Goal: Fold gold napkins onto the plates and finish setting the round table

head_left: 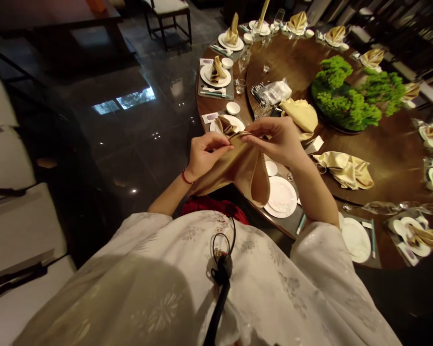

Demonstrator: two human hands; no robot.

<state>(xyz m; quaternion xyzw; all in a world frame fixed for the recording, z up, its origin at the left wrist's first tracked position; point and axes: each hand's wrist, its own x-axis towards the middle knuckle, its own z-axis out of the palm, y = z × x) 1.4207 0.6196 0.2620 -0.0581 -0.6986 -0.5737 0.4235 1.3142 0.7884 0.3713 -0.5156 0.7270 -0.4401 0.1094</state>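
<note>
Where the hands are held: over the edge of a round wooden table [389, 139], with a white plate [281, 194] beneath the right hand [272, 142].
Napkin: a gold cloth napkin [245, 168] is held up between both hands.
Left hand [207, 156]: pinched shut on its fold.
Grip of the right: pinched shut on its top edge.

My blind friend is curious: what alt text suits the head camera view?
A left hand and right hand pinch a gold napkin above a round wooden table set with white plates, folded napkins and a green centerpiece.
</note>
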